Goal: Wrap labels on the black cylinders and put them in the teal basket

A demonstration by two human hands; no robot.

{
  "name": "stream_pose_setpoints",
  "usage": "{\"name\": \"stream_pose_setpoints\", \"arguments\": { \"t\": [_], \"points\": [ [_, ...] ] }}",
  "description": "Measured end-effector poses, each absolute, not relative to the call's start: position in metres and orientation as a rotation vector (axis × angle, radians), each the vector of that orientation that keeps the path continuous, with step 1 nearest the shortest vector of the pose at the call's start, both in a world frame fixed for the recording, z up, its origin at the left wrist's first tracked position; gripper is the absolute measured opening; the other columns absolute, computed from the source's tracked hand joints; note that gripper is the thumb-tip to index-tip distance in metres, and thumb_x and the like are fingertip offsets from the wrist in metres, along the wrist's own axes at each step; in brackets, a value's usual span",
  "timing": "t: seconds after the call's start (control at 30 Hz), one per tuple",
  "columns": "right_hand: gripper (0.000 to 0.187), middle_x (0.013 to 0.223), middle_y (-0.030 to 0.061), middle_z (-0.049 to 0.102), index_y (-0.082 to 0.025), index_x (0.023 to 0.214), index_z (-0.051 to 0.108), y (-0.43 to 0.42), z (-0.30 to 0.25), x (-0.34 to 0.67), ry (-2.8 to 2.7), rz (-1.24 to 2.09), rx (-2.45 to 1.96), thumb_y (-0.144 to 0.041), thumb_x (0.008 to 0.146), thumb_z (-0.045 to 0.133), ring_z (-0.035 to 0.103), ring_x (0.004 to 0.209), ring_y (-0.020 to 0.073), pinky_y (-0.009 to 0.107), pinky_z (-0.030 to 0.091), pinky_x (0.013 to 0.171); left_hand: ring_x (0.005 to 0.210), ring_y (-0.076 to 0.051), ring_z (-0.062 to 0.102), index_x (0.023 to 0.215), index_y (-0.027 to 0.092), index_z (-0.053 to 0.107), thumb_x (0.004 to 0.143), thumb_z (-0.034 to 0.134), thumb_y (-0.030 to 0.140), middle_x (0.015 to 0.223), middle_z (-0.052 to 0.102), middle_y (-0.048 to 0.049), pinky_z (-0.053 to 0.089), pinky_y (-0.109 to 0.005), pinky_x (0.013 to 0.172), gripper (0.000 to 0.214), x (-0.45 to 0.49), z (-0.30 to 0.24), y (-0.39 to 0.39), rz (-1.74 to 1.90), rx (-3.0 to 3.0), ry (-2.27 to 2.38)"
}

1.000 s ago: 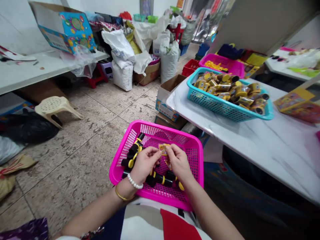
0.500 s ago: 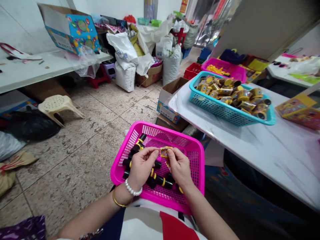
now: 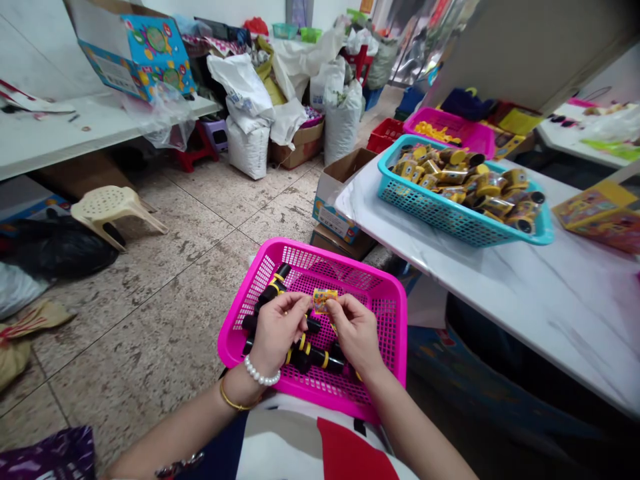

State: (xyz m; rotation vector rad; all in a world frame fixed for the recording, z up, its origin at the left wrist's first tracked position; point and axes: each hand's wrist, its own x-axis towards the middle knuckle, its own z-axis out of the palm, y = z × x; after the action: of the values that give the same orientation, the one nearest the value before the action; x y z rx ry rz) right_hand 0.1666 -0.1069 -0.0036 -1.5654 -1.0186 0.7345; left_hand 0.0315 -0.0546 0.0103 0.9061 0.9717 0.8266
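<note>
Over a magenta plastic mesh basket (image 3: 350, 273) my left hand (image 3: 277, 333) and my right hand (image 3: 354, 335) pinch a small yellow and orange printed label (image 3: 324, 301) between their fingertips. Black cylindrical rolls with yellow bands (image 3: 267, 298) lie in the basket, some partly hidden under my hands. A pearl bracelet (image 3: 261, 371) and a gold bangle (image 3: 234, 400) circle my left wrist.
A white marble table (image 3: 500, 280) at my right bears a teal mesh basket (image 3: 430, 210) full of yellow-wrapped rolls. Behind it stands a pink basket (image 3: 450, 130). White sacks (image 3: 249, 148) and cardboard boxes stand on the tiled floor ahead, with a low plastic stool (image 3: 113, 210) at the left.
The label now faces up more fully between my fingers, and my hands sit slightly further apart. The view has shifted a little.
</note>
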Motion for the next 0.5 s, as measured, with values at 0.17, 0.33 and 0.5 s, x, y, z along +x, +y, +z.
{"name": "stream_pose_setpoints", "arguments": {
  "t": [0.17,0.33,0.5],
  "points": [
    [0.025,0.068,0.0009,0.061,-0.018,0.072,0.063,-0.1074,-0.0073,0.1662,-1.077,0.702,-1.595,-0.036,0.087,0.058,0.054,0.065,0.0140,0.025,0.042,0.061,0.035,-0.003,0.039,0.079,0.012,0.064,0.076,0.070,0.040,0.052,0.054,0.0027,0.025,-0.015,0.032,0.029,0.0318,0.0136,-0.0535,0.799,0.802,0.956],
    [0.023,0.070,0.0010,0.061,-0.018,0.076,0.064,-0.1064,-0.0112,0.1626,-1.098,0.683,-1.604,-0.037,0.088,0.058,0.055,0.066,0.0144,0.026,0.043,0.063,0.037,-0.003,0.041,0.086,0.012,0.064,0.069,0.077,0.034,0.055,0.057,0.0027,0.026,-0.014,0.032,0.031,0.0310,0.0155,-0.0534,0.744,0.684,0.936],
    [0.028,0.069,0.0007,0.060,-0.019,0.072,0.063,-0.1039,-0.0104,0.1656,-1.158,0.719,-1.527,-0.037,0.091,0.052,0.055,0.065,0.0142,0.025,0.043,0.061,0.039,-0.003,0.042,0.083,0.011,0.065,0.067,0.078,0.032,0.054,0.056,0.0024,0.026,-0.013,0.034,0.030,0.0294,0.0140,-0.0539,0.666,0.745,0.920]
  ]
}}
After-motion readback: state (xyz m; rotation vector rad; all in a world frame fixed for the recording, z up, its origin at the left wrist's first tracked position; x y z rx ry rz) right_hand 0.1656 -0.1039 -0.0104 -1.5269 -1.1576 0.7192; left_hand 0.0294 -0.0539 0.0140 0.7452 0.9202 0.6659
